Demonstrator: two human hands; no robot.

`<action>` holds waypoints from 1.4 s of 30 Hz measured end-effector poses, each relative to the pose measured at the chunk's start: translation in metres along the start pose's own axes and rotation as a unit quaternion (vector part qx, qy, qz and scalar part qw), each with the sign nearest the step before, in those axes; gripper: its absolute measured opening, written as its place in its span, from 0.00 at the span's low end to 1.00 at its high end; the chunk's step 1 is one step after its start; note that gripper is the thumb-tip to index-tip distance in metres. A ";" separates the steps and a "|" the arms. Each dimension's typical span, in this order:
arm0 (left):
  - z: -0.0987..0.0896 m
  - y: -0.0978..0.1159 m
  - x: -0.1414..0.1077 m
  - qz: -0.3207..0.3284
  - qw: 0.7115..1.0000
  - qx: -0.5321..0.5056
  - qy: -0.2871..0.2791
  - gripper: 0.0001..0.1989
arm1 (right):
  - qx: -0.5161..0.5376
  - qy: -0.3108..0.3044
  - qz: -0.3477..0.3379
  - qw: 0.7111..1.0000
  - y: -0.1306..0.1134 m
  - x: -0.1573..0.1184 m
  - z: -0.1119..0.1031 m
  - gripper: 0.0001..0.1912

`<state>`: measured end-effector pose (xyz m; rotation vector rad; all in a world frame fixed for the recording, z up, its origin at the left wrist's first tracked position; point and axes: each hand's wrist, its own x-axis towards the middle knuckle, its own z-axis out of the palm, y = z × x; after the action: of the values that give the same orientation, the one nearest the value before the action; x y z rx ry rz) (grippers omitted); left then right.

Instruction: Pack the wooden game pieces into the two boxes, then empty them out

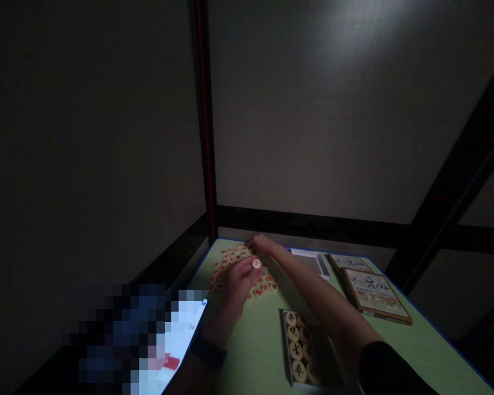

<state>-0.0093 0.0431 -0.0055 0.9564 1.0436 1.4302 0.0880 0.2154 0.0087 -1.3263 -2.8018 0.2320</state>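
Observation:
My left hand (239,278), with a dark band on its wrist, is closed on a Chinese chess piece (256,264), a small round pale disc with a red character facing up. Just beyond it, my right hand (262,244) reaches down at the far end of the spread of Chinese chess pieces (231,254). Its fingers are bent together at the pieces, and whatever they grip is hidden. The loose pieces lie close together on the green table, most marked in red, some in dark characters. My left hand covers part of them.
An open box (286,351) with larger black-marked pieces in rows stands near, partly under my right forearm. A grey-and-white tray (310,262) lies behind that arm. Two printed boxes (376,293) overlap at the right of the green table (251,351). A lit screen (183,334) is at lower left.

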 end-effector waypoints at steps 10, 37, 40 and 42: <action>0.000 -0.019 0.007 -0.020 0.999 0.024 -0.032 0.20 | -0.017 -0.074 0.051 0.996 -0.011 0.000 -0.010 0.18; 0.015 -0.024 -0.009 0.039 0.983 0.097 -0.149 0.18 | 0.074 0.103 -0.022 0.992 -0.021 -0.245 -0.030 0.09; 0.017 -0.026 -0.012 0.060 0.976 0.144 -0.153 0.15 | 0.019 0.072 0.007 0.997 -0.032 -0.266 -0.014 0.06; 0.017 -0.026 -0.014 0.081 0.969 0.176 -0.154 0.12 | -0.026 0.055 0.020 0.998 -0.037 -0.269 -0.006 0.04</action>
<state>0.0160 0.0318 -0.0253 1.5004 1.0180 1.1928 0.2312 -0.0148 0.0295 -1.3637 -2.7100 0.0848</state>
